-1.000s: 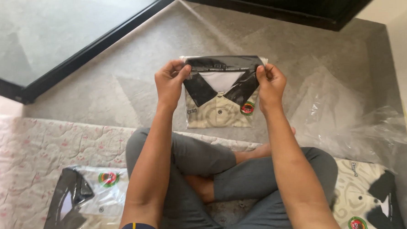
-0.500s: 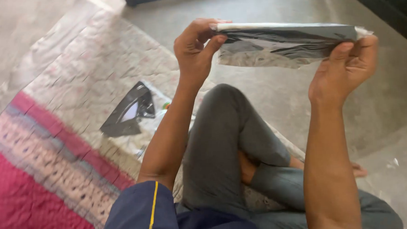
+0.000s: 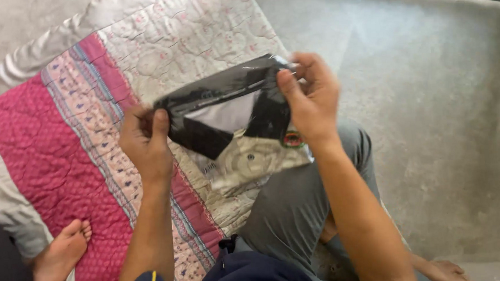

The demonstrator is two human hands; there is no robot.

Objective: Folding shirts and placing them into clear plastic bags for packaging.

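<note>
A folded shirt in a clear plastic bag (image 3: 236, 136), cream with a black collar and a small round badge, hangs in the air above the quilt. My left hand (image 3: 146, 140) pinches its top left corner. At the top right corner my right hand (image 3: 310, 98) grips it. The bag tilts down to the left over my grey-trousered knee (image 3: 297, 200).
A quilted mat (image 3: 64, 126), pink and cream, covers the floor on the left. A bare foot (image 3: 61, 258) of another person rests on its lower left edge. Grey floor (image 3: 429, 121) stretches to the right. My own foot (image 3: 444, 269) shows at the bottom right.
Both hands have swung the bagged shirt from in front of me to the left, over the quilt. The view has turned left with it.
</note>
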